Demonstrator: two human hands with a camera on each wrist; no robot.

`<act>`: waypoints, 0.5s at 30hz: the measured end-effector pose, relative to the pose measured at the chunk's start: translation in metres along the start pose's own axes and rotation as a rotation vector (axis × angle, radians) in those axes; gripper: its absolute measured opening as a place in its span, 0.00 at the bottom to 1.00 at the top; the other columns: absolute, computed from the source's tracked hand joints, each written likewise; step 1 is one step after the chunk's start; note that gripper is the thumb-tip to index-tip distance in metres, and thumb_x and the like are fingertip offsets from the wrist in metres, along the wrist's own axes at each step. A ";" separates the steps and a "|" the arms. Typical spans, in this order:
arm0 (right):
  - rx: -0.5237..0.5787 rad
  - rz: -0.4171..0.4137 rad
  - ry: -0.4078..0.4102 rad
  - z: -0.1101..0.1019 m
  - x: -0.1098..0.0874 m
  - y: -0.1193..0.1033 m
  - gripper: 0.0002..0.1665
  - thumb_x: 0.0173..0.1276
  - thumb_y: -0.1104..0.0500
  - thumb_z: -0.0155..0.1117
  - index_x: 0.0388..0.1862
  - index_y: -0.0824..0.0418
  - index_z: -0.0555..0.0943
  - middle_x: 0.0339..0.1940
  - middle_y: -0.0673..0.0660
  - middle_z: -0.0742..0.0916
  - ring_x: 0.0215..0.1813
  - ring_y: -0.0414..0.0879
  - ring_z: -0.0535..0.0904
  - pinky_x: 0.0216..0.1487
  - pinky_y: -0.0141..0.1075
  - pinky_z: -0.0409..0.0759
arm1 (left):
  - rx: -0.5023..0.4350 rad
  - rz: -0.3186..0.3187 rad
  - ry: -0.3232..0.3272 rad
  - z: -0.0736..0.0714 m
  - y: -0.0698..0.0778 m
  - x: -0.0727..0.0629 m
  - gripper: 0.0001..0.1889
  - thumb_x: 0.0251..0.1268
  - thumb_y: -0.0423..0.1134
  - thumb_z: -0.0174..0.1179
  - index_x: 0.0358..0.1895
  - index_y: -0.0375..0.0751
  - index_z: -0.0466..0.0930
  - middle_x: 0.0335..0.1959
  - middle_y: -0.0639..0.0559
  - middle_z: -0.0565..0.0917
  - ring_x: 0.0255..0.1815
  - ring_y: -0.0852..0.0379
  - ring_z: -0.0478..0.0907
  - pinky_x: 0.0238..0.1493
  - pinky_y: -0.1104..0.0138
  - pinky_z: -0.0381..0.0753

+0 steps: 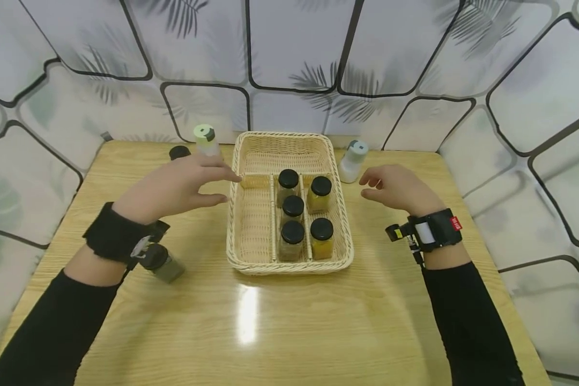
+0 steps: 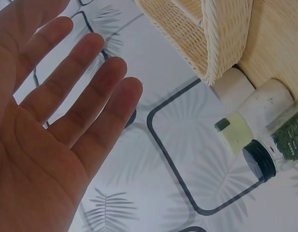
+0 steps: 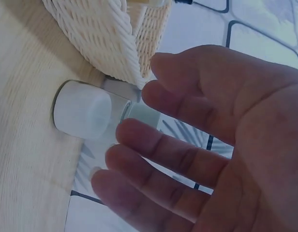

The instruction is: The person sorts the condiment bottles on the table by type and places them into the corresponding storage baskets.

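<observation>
My left hand [image 1: 185, 185] hovers at the left rim of a wicker basket [image 1: 231, 236], fingers extended and holding nothing. My right hand [image 1: 395, 187] is to the right of the basket with loosely bent fingers, also holding nothing. Its fingertips are near a white bottle with a pale cap [image 1: 354, 161], seen behind the fingers in the right wrist view. Three black-lidded jars [image 1: 291, 236] stand in the basket's middle compartment. Two more jars with yellow contents [image 1: 321, 241] stand in the right one. Beyond my left hand is a bottle with a light green cap [image 1: 206, 138].
A black-lidded jar [image 1: 163, 264] stands by my left wrist, partly covered by the wristband. Another black lid [image 1: 179, 152] shows behind my left hand; the left wrist view shows a jar of green herbs [image 2: 289, 137]. Patterned panels [image 1: 294, 112] border the wooden table [image 1: 299, 327] at the back.
</observation>
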State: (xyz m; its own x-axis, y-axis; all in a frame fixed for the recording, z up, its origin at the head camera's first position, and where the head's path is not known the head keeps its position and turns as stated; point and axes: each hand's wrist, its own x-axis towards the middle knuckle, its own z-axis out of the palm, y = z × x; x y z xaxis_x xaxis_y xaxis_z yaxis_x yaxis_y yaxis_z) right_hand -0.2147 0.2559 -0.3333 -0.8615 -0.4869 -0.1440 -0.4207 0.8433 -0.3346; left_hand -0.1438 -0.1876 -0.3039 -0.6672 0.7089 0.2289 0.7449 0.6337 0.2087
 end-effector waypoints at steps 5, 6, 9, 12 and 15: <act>0.017 0.023 0.014 -0.002 0.010 0.007 0.17 0.69 0.52 0.65 0.53 0.58 0.83 0.47 0.62 0.86 0.51 0.58 0.82 0.50 0.52 0.80 | -0.009 0.032 0.038 -0.001 0.009 -0.012 0.21 0.59 0.39 0.73 0.56 0.46 0.83 0.52 0.51 0.82 0.53 0.51 0.79 0.53 0.56 0.81; 0.018 0.023 0.016 -0.002 0.012 0.008 0.17 0.70 0.52 0.65 0.53 0.58 0.83 0.48 0.62 0.86 0.51 0.58 0.82 0.50 0.52 0.80 | -0.015 0.042 0.046 -0.002 0.010 -0.014 0.21 0.59 0.38 0.73 0.57 0.46 0.83 0.52 0.51 0.83 0.54 0.50 0.79 0.54 0.55 0.81; 0.027 0.029 0.023 -0.004 0.017 0.010 0.18 0.70 0.52 0.65 0.54 0.59 0.83 0.48 0.63 0.86 0.50 0.58 0.82 0.49 0.52 0.80 | -0.024 0.061 0.071 -0.004 0.014 -0.020 0.21 0.58 0.37 0.73 0.57 0.45 0.83 0.53 0.50 0.83 0.54 0.49 0.79 0.53 0.54 0.81; 0.033 0.039 0.029 -0.005 0.020 0.010 0.18 0.70 0.53 0.65 0.54 0.60 0.82 0.48 0.63 0.86 0.49 0.58 0.82 0.48 0.52 0.80 | -0.029 0.076 0.091 -0.005 0.015 -0.027 0.22 0.57 0.37 0.74 0.56 0.44 0.83 0.52 0.50 0.84 0.52 0.50 0.80 0.51 0.55 0.82; 0.042 0.043 0.033 -0.006 0.022 0.010 0.18 0.70 0.53 0.65 0.55 0.61 0.82 0.48 0.64 0.86 0.50 0.58 0.82 0.48 0.53 0.80 | -0.028 0.092 0.115 -0.006 0.016 -0.032 0.22 0.55 0.36 0.74 0.56 0.42 0.83 0.51 0.50 0.85 0.51 0.49 0.81 0.50 0.55 0.82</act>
State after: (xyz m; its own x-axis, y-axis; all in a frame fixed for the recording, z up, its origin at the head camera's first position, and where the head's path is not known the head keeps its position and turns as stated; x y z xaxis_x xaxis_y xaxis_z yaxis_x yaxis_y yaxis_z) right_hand -0.2392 0.2551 -0.3341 -0.8877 -0.4422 -0.1281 -0.3715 0.8524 -0.3680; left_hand -0.1103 -0.2020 -0.3023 -0.5934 0.7220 0.3557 0.8035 0.5577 0.2083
